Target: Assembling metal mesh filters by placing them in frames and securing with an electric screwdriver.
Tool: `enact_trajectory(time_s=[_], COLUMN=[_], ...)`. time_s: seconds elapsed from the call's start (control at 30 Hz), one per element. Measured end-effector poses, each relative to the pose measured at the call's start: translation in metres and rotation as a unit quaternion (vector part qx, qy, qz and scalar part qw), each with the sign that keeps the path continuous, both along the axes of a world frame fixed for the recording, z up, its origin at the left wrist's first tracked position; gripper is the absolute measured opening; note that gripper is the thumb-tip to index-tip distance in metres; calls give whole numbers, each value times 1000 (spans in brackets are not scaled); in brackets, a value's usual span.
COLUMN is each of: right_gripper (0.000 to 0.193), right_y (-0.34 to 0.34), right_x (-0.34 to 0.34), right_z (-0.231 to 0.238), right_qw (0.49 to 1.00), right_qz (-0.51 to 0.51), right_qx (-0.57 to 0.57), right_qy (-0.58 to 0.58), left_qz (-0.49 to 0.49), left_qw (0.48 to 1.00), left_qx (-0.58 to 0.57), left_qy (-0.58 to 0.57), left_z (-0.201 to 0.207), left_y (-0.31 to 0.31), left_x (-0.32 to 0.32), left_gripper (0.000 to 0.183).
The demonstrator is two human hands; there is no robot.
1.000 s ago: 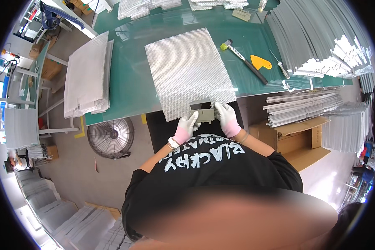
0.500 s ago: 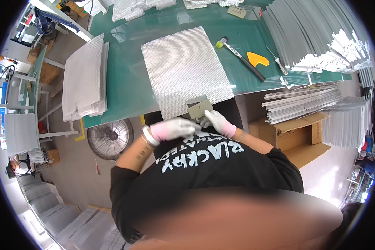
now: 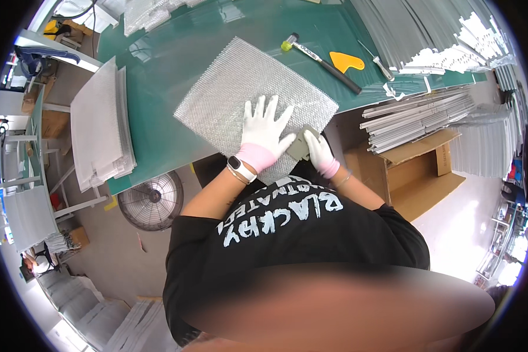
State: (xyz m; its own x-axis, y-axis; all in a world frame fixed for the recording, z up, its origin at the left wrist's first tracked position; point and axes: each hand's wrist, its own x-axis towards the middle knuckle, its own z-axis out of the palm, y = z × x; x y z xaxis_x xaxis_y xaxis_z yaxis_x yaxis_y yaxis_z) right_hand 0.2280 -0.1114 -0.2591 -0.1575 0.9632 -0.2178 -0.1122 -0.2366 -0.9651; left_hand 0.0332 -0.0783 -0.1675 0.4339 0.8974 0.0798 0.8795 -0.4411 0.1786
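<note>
A silvery honeycomb-textured mesh sheet (image 3: 226, 85) lies turned diagonally on the green table, one corner overhanging the near edge toward me. My left hand (image 3: 265, 130), in a white glove with a pink cuff, presses flat on it with fingers spread. At the sheet's near right edge, my right hand (image 3: 319, 154), gloved the same way, grips a flat grey-green block (image 3: 297, 151). My right fingers lie over the block and hide part of it. How the block meets the sheet's edge cannot be made out.
A mallet (image 3: 322, 63), a yellow scraper (image 3: 346, 61) and a screwdriver (image 3: 380, 63) lie on the table's right. Mesh sheets (image 3: 100, 123) are stacked at left; grey strips (image 3: 416, 35) fill the far right. Below stand a floor fan (image 3: 151, 200) and an open cardboard box (image 3: 419, 188).
The mesh sheet has turned from nearly straight to diagonal. My left hand has moved from near my body onto the sheet and spread out. The block has shifted right with my right hand.
</note>
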Motion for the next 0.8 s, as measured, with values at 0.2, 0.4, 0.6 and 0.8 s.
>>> enact_trajectory(time_s=[0.2, 0.4, 0.6, 0.8], right_gripper=[20, 19, 21, 32], right_y=[-2, -6, 5, 6], right_x=[-5, -9, -17, -27], right_z=[20, 15, 10, 3], right_qw=[988, 994, 994, 979], right_qz=[-60, -55, -17, -46], right_qx=[-99, -55, -69, -122], right_qy=[100, 74, 78, 157], left_qz=[24, 24, 48, 16], left_qw=[1000, 999, 999, 1000], left_qx=[-17, -27, 1, 12], left_qy=[7, 2, 2, -6], left_z=[1, 2, -4, -5], left_y=[-8, -11, 3, 31], left_x=[1, 1, 2, 7], left_gripper=[66, 66, 59, 58])
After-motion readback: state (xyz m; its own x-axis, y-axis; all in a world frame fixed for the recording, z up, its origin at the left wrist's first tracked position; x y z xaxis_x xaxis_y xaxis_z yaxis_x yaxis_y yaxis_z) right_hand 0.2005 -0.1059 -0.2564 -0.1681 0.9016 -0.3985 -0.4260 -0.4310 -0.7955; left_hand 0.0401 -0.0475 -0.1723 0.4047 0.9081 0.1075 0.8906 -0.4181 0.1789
